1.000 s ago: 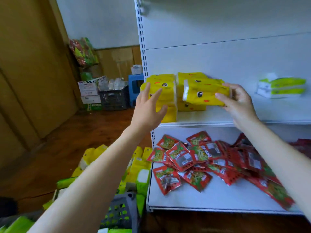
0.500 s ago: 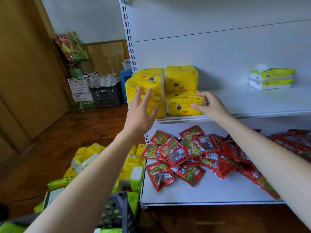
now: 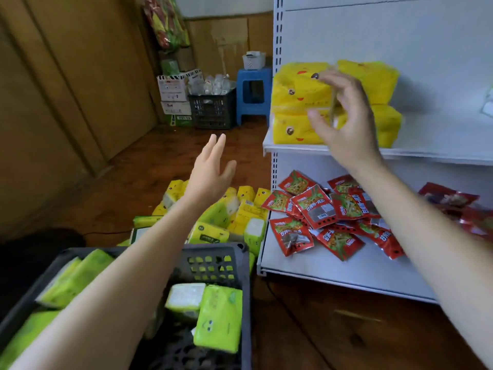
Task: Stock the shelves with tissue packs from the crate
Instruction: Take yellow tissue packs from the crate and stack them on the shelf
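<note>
Nothing is held: left hand [image 3: 210, 174] spread, right hand [image 3: 344, 124] loose before yellow plastic-wrapped tissue packs [image 3: 296, 94] on the white metal shelf [image 3: 440, 140]. Green wrapped packs [image 3: 217, 317] in the near grey plastic crate [image 3: 213, 247] should be gripped widthwise.

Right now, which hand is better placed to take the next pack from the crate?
Probably the left hand: open, empty, its arm above the crate. The right hand is up at the yellow packs on the shelf.

Both hands [image 3: 210, 172] empty, yellow tissue packs [image 3: 298, 102] shelved

Bare forearms [image 3: 149, 249], bare left hand [image 3: 210, 173] and right hand [image 3: 344, 124]
</note>
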